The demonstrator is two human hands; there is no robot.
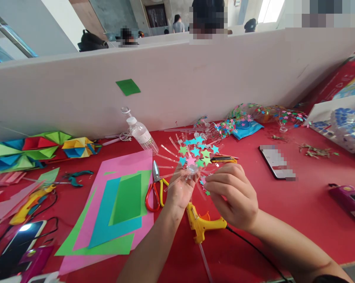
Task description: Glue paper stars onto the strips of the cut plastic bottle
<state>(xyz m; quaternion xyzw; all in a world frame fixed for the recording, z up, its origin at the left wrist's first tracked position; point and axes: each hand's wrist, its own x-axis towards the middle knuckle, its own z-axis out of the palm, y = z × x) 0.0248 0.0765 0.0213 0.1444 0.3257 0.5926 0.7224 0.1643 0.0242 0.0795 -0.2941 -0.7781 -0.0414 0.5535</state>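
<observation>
My left hand (181, 188) holds a clear plastic bottle piece (192, 169) from below, its cut strips fanned outward like petals. Blue, green and pink stars (195, 151) are stuck on the strips. My right hand (235, 194) is just right of it, thumb and fingers pinched together at a small pink star (203, 180) by a lower strip. Whether that star is fixed to the strip I cannot tell. Below the hands lies a yellow glue gun (205, 224) with a glue stick out of its back. Red-and-yellow-handled pliers (156, 184) are left of my left hand.
Coloured paper sheets (127, 200) lie on the left, near folded paper shapes (44, 147) and a phone (21, 239). A bottle (143, 135) and a utility knife (224, 159) are further back. Star-covered plastic pieces (254, 114) line the white partition (177, 82). Another phone (276, 161) lies right.
</observation>
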